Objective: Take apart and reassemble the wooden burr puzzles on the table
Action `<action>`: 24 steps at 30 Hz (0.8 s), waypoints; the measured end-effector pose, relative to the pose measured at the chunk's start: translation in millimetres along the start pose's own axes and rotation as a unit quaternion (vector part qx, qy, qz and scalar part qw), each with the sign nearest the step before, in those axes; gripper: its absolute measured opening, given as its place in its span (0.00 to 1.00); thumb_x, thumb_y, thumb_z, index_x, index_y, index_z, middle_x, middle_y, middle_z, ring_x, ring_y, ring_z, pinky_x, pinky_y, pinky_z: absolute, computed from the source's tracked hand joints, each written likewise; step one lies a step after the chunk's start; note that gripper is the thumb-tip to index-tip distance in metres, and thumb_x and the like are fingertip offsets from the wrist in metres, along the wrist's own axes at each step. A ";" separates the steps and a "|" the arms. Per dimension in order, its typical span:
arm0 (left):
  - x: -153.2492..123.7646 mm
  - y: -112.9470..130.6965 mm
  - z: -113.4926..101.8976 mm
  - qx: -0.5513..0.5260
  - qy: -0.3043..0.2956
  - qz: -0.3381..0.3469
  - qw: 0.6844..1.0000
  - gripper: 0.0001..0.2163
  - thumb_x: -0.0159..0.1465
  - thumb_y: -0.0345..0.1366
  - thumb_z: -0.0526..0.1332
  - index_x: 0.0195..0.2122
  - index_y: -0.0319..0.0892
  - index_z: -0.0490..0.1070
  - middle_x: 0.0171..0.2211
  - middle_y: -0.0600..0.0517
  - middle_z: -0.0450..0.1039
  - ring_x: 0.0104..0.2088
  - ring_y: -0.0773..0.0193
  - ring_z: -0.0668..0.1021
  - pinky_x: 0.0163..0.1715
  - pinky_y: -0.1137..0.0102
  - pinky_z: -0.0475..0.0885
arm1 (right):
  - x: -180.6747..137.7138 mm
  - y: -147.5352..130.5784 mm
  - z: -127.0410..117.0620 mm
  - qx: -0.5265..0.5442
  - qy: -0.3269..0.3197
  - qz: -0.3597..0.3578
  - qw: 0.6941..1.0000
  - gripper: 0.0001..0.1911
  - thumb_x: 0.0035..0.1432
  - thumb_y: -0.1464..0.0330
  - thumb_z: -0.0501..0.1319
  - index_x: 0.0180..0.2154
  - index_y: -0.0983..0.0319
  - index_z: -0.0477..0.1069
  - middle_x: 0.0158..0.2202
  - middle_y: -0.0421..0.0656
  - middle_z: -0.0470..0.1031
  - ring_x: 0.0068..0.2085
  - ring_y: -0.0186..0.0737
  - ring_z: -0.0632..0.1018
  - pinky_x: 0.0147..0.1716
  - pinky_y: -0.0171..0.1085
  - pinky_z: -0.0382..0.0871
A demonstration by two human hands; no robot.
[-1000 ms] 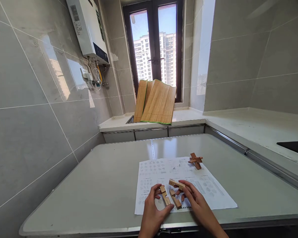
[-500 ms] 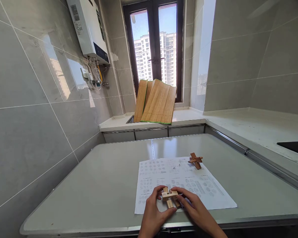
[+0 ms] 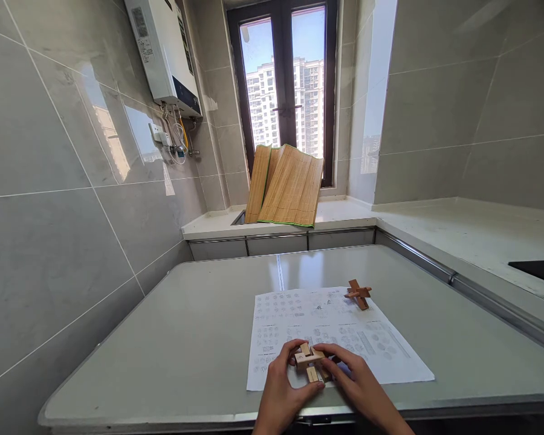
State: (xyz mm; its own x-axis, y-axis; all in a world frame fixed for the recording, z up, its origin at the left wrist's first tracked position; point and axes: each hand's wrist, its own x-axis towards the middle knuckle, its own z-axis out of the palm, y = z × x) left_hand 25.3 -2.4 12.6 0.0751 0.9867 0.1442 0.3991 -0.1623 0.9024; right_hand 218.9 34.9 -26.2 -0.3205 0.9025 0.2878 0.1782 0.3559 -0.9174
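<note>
Light wooden puzzle pieces, notched and crossing one another, are between my two hands near the table's front edge. My left hand pinches them from the left, its thumb at the lower block and its fingers at the upper end. From the right, my right hand grips the pieces with thumb and index finger. My fingers partly hide how the pieces interlock. Beneath lies a white instruction sheet printed with small diagrams. At the sheet's far right corner rests a darker brown wooden cross-shaped puzzle.
The pale folding table has a seam across its far half. Behind it runs a white counter, where a folded bamboo mat leans before the window. A water heater hangs on the left wall.
The light wooden pieces have turned and shifted slightly between my fingers, the long upper piece sitting a little differently. Both hands keep their grip. The brown cross puzzle has not moved.
</note>
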 end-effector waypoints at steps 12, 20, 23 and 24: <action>-0.1 -1.7 0.3 -0.003 0.006 0.011 1.000 0.27 0.51 0.28 0.70 0.53 0.49 0.71 0.48 0.53 0.79 0.49 0.55 0.78 0.54 0.64 0.71 | -0.8 1.9 4.0 -0.012 -0.001 -0.029 1.000 0.17 0.69 0.55 0.56 0.50 0.54 0.77 0.50 0.46 0.80 0.51 0.48 0.79 0.53 0.43 0.73; -0.2 -1.6 1.4 -0.005 0.014 0.023 1.000 0.27 0.50 0.28 0.70 0.52 0.50 0.73 0.49 0.54 0.79 0.49 0.55 0.79 0.54 0.66 0.71 | -0.5 6.6 6.3 -0.041 0.003 -0.059 0.997 0.16 0.70 0.57 0.55 0.51 0.54 0.77 0.50 0.47 0.80 0.51 0.49 0.79 0.54 0.44 0.73; -0.1 -3.0 1.4 -0.003 0.010 0.024 1.000 0.28 0.49 0.28 0.71 0.53 0.49 0.72 0.50 0.53 0.79 0.50 0.54 0.79 0.55 0.65 0.71 | -0.9 6.5 7.2 -0.048 0.009 -0.062 0.997 0.16 0.70 0.57 0.55 0.51 0.54 0.77 0.50 0.47 0.80 0.52 0.49 0.79 0.54 0.45 0.73; -0.1 -3.5 1.4 -0.002 0.009 0.024 1.000 0.28 0.50 0.28 0.72 0.53 0.49 0.72 0.50 0.53 0.79 0.50 0.54 0.79 0.55 0.65 0.71 | -1.1 6.7 7.6 -0.051 0.013 -0.063 0.997 0.16 0.70 0.57 0.55 0.51 0.54 0.77 0.50 0.47 0.80 0.52 0.49 0.78 0.54 0.45 0.73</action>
State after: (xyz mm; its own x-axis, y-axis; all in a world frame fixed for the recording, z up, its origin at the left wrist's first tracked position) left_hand 25.2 -1.9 8.9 0.0772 0.9777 0.1954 0.3918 -0.2100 0.8958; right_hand 213.4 34.5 -34.7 -0.3229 0.8544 0.4070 0.2322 0.4884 -0.8412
